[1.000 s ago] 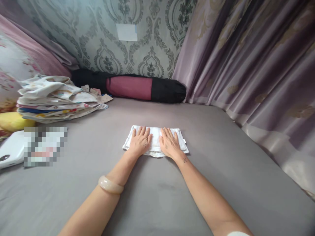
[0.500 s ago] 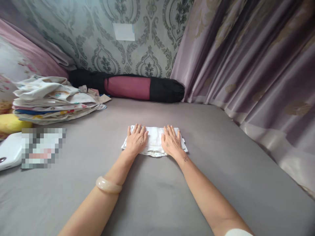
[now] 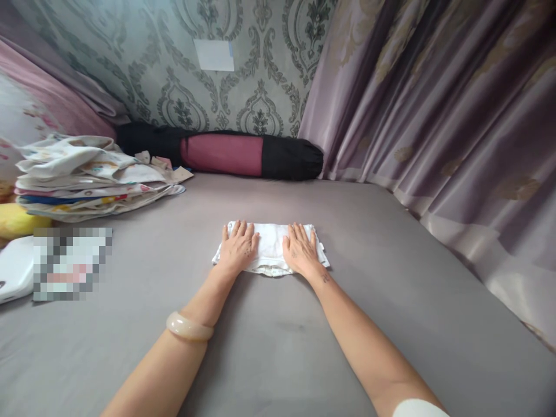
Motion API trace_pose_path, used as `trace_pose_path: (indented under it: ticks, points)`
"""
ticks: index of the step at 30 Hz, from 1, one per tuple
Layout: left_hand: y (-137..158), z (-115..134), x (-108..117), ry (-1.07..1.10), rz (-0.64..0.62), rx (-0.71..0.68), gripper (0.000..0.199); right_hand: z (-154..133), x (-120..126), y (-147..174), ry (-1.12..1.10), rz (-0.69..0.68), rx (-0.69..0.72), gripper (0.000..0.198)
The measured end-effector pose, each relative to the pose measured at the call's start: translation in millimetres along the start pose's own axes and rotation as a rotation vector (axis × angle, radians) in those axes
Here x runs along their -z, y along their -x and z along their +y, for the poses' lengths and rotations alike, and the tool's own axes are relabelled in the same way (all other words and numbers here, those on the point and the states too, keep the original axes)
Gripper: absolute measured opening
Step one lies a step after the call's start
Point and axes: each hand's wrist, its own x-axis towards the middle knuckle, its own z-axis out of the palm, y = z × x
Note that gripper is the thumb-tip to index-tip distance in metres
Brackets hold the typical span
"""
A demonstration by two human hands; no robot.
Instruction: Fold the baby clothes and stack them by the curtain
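Note:
A white garment, folded into a flat rectangle, lies on the grey bed sheet in the middle of the head view. My left hand rests palm down on its left part, fingers stretched away from me. On its right part my right hand presses in the same way, fingers slightly spread. Between the two hands the white cloth shows, with a gathered edge on the side nearest me. The outer corners stick out past both hands. Neither hand grips anything.
At the left stands a pile of folded clothes. Nearer lie a yellow plush thing, a white object and a blurred-out flat item. A long black and maroon bag lies along the wall. Purple curtains hang at the right.
Both hands stay flat on the folded garment in nearly the same place. The whole view has shifted slightly; nothing else has visibly moved.

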Motion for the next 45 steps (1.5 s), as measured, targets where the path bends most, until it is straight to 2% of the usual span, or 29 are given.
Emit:
trace_pose_path:
  ticks: [7,15,20,23,28,32,34,36,40,45]
  points:
    - [-1,-8,2,-0.031,0.11,0.048,0.052,13,4,-2,0.032,0.089,-0.077,0.057]
    - [-3,-17,-1,0.009,-0.1,0.135,0.06,29,-2,-7,0.011,0.0,-0.183,0.059]
    - [-4,-18,0,0.023,-0.127,0.141,0.06,29,-3,-7,0.024,-0.005,-0.182,0.059]
    - [-3,-18,0,0.037,-0.08,0.125,0.057,30,-2,-9,0.012,-0.015,-0.183,0.059]
    - [0,-16,4,0.08,0.078,0.081,0.048,30,5,-8,-0.009,-0.043,-0.155,0.06]
    - [3,-8,9,0.129,0.154,-0.108,0.046,19,9,-4,0.045,0.007,-0.046,0.059]
    - [5,-2,9,0.142,0.117,-0.196,0.047,13,8,-2,0.047,0.012,-0.011,0.059]
    - [8,2,8,0.143,0.045,-0.229,0.05,9,6,-2,0.042,0.001,-0.01,0.059]
    - [10,4,5,0.139,-0.081,-0.231,0.059,7,1,-3,0.024,-0.022,-0.03,0.059]
    - [9,1,5,0.142,-0.126,-0.228,0.064,9,-1,-4,0.022,-0.011,-0.031,0.059]
